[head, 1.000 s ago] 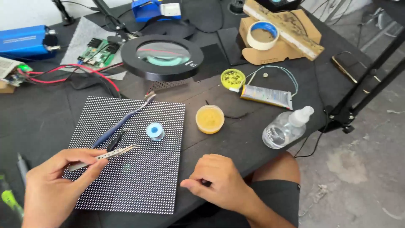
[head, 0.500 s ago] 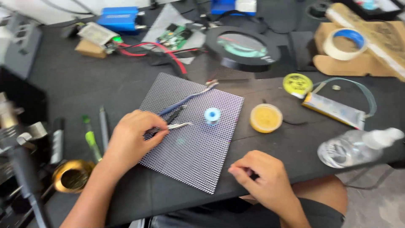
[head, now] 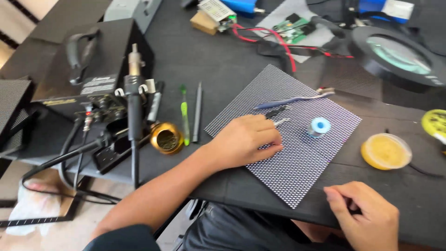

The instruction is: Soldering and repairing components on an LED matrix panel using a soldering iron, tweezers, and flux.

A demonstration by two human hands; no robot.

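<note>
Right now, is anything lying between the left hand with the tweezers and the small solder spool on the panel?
Nothing visible. The left hand rests on the dotted panel, tweezers pointing toward the solder spool; only bare panel shows between them. The blue-handled tool lies farther back.

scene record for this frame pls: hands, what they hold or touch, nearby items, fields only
left hand: left hand rests on the perforated black-and-white grid panel, holding slim metal tweezers
right hand: right hand curled at the black table's near edge, beside the panel; contents unclear
on panel: small blue solder spool, blue-handled tool
right of panel: round yellow paste tin
left of panel: brass tip-cleaner pot, green pen, black soldering station
</note>
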